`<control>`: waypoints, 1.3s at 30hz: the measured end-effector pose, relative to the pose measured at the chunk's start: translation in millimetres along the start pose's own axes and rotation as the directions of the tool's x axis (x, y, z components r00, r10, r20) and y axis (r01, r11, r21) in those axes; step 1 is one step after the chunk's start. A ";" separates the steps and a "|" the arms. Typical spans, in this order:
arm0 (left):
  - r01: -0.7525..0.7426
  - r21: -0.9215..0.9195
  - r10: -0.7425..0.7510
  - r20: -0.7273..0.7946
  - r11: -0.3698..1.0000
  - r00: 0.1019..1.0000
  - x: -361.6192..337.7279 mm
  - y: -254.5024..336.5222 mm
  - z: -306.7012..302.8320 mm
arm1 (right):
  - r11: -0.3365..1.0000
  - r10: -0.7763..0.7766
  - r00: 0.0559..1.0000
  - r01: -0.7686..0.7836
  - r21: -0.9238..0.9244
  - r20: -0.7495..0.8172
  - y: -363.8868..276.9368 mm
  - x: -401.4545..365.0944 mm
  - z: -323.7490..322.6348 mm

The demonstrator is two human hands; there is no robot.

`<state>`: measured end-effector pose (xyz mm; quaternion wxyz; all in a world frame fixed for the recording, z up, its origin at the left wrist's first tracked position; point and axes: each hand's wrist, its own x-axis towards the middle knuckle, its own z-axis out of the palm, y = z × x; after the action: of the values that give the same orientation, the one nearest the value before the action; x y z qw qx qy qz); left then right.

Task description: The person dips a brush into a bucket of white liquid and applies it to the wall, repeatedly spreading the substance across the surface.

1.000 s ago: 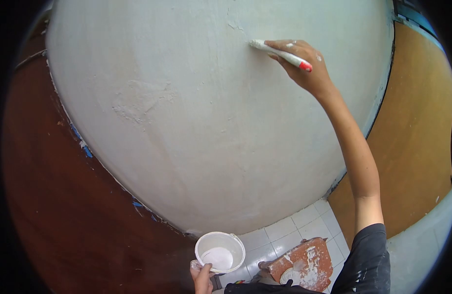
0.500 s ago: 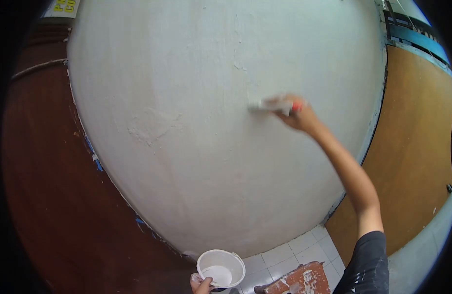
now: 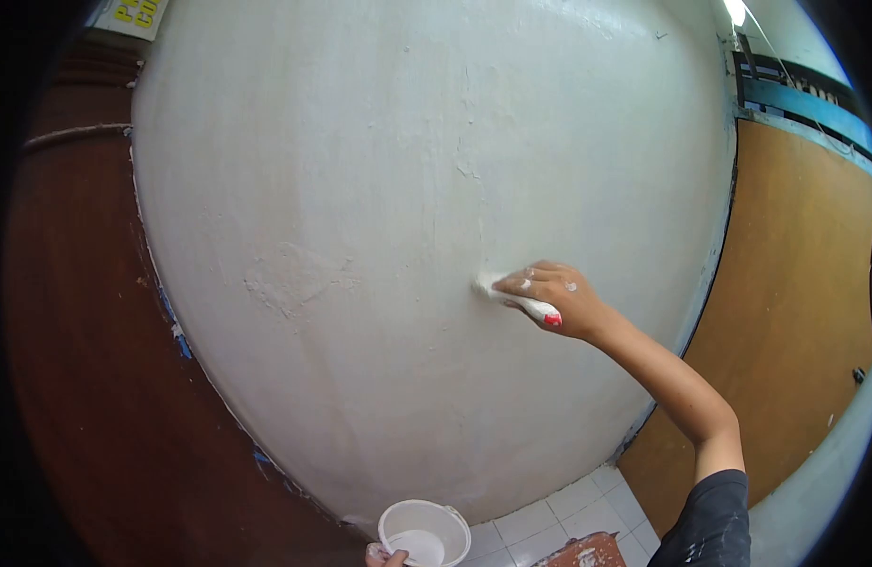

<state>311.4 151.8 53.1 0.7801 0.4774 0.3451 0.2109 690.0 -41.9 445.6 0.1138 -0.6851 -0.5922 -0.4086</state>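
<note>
My right hand [image 3: 554, 295], spotted with white paint, is wrapped round a paintbrush [image 3: 526, 304] with a white handle and a red end. The bristles, coated white, touch the pale wall [image 3: 379, 189] just right of its middle. At the bottom edge, my left hand [image 3: 387, 556] grips the rim of a white bucket [image 3: 406, 518] with white paint in it; only some fingers show. Cracks and rough patches mark the wall left of and above the brush.
A dark brown panel [image 3: 86, 331] borders the wall at left, an orange-brown panel [image 3: 786, 246] at right. Below, a paint-spattered reddish stool [image 3: 587, 550] stands on white floor tiles [image 3: 530, 521]. A sign [image 3: 136, 13] shows at the upper left.
My right hand and the brush have moved down the wall, with the hand now lower in view. The view has tilted slightly upward, so the stool shows less.
</note>
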 end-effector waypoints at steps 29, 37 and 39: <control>0.032 0.118 -0.027 -0.046 0.993 0.999 26.3 -4.4 -2.8 | 0.982 -0.187 0.927 0.169 -0.082 -0.325 79.9 70.9 -56.7; -0.028 0.095 0.028 -0.006 0.995 1.000 26.6 -27.9 -17.9 | 0.966 -0.206 0.815 0.082 -0.244 -0.542 102.2 70.3 -49.5; -0.013 0.104 0.016 -0.027 0.994 1.000 5.6 -4.3 -3.1 | 0.985 -0.083 0.915 0.015 -0.171 -0.396 63.8 0.7 -3.2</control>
<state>312.9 155.3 46.4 0.7478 0.5169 0.3628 0.2049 746.3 -60.9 469.1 0.1656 -0.5787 -0.5375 -0.5906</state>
